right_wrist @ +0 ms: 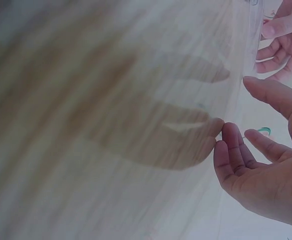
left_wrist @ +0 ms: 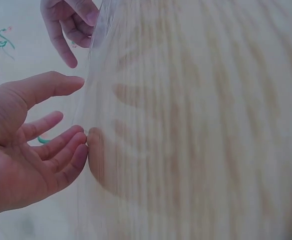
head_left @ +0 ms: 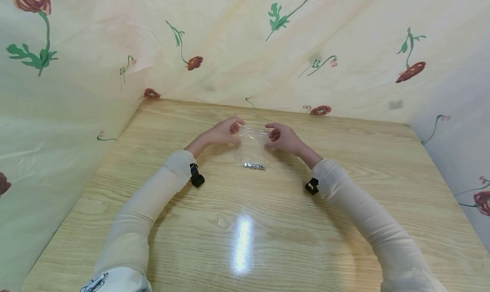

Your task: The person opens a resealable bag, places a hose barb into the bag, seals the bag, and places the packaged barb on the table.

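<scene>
A clear zip-lock bag (head_left: 253, 145) lies flat on the table between both hands, its seal strip toward the far side. Small shiny metal pieces (head_left: 254, 166) sit in a row along its near end; their exact kind is too small to tell. My left hand (head_left: 223, 131) is at the bag's left edge, fingers loosely bent and thumb apart from them. At the right edge is my right hand (head_left: 283, 138), held in a similar way. In the left wrist view the left hand (left_wrist: 33, 140) has fingertips on the tabletop. The right wrist view shows the right hand (right_wrist: 265, 160) likewise.
The wood-grain table (head_left: 245, 207) reaches a flower-patterned sheet (head_left: 237, 41) at the back and both sides. A black strap (head_left: 197, 176) is on the left wrist, another black strap (head_left: 311, 186) on the right. Light glares off the tabletop near the front.
</scene>
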Available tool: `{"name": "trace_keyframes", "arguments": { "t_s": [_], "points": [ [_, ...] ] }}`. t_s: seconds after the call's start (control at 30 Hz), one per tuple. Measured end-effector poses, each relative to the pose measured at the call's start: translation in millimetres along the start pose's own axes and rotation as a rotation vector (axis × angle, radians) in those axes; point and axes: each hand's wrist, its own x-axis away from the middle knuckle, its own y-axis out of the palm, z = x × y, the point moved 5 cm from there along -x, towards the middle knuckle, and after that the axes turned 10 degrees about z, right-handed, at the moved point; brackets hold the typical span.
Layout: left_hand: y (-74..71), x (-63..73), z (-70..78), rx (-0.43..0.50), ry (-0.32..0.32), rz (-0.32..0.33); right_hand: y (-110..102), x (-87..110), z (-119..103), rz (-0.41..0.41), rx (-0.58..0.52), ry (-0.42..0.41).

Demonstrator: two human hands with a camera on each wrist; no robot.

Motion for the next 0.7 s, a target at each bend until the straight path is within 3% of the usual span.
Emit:
{"name": "trace_keyframes", "arguments": {
  "t_s": [0.7],
  "points": [
    [-2.1,-1.4,0.7,-0.042,0.015,-0.05,-0.7,-1.0,-0.6,-0.021,0.002,-0.006]
  ]
}}
